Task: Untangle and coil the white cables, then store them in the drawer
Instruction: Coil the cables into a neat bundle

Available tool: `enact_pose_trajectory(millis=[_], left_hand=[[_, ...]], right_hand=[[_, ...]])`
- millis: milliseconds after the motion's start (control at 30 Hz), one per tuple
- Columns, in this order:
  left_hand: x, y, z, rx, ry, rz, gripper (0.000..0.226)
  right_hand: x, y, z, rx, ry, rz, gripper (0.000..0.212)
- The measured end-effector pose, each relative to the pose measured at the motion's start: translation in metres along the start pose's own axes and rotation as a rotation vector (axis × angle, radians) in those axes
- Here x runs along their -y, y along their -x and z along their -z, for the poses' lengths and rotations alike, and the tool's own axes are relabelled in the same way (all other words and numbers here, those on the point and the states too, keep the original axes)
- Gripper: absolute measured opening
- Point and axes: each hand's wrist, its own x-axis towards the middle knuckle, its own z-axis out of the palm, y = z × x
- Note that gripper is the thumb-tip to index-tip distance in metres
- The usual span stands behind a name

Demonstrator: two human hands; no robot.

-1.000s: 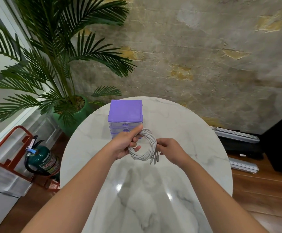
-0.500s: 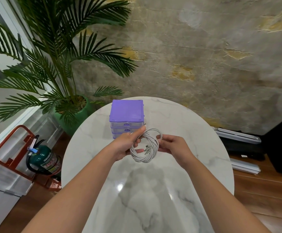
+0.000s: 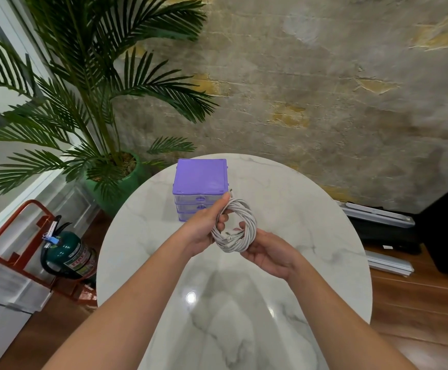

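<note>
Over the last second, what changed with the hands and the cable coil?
The right hand dropped from the coil's side to under it and now cups the white cable coil from below. The left hand kept its grip on the coil's left side. The purple drawer unit stayed put, drawers closed.

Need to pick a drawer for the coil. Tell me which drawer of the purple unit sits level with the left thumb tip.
The top drawer: the left hand has its thumb tip beside that drawer's front; the two lower drawers sit below it.
</note>
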Motion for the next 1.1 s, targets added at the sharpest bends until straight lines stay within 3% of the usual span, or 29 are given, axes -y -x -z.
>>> enact_pose_trajectory(millis=[133,367,433,533,667,733,867,1100], left_hand=[[-0.002,0.001,-0.002,-0.049,-0.008,-0.008,0.032],[-0.006,0.004,-0.002,-0.197,-0.109,-0.133,0.039],[-0.003,0.003,-0.004,-0.218,-0.188,-0.183,0.042],[0.003,0.002,-0.01,-0.216,-0.238,-0.188,0.042],[0.009,0.005,-0.014,-0.173,-0.108,-0.181,0.031],[0.011,0.006,-0.013,-0.199,-0.077,-0.189,0.032],[0.015,0.006,-0.011,-0.268,-0.145,-0.184,0.034],[0.018,0.009,-0.009,-0.28,-0.179,-0.183,0.039]], right_hand=[[-0.003,0.003,-0.002,0.032,-0.044,-0.001,0.019],[0.003,0.002,0.004,0.125,-0.127,-0.052,0.047],[0.005,0.0,-0.009,0.033,0.041,-0.036,0.03],[-0.004,-0.008,-0.029,-0.237,0.232,0.042,0.009],[-0.012,-0.017,-0.034,-0.475,0.375,0.059,0.009],[-0.013,-0.017,-0.033,-0.548,0.512,-0.022,0.026],[-0.009,-0.013,-0.037,-0.441,0.667,-0.262,0.042],[0.001,-0.018,-0.038,-0.285,0.738,-0.338,0.044]])
